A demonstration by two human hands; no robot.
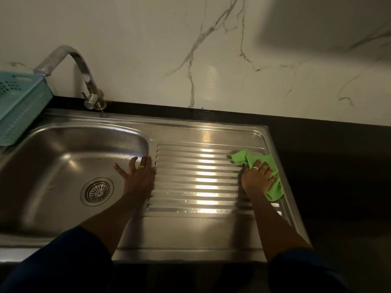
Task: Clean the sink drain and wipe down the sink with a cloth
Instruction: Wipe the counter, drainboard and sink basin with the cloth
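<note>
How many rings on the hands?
2. One ring on the left hand, flat at the sink basin rim; one on the right hand, which grips the green cloth on the drainboard. More may be hidden.

basket (19,106): cut by edge at 9 o'clock | cloth (241,157): middle hidden under right hand (258,176) | sleeves (63,261): cut at 6 o'clock | left hand (138,174): edge blurred
</note>
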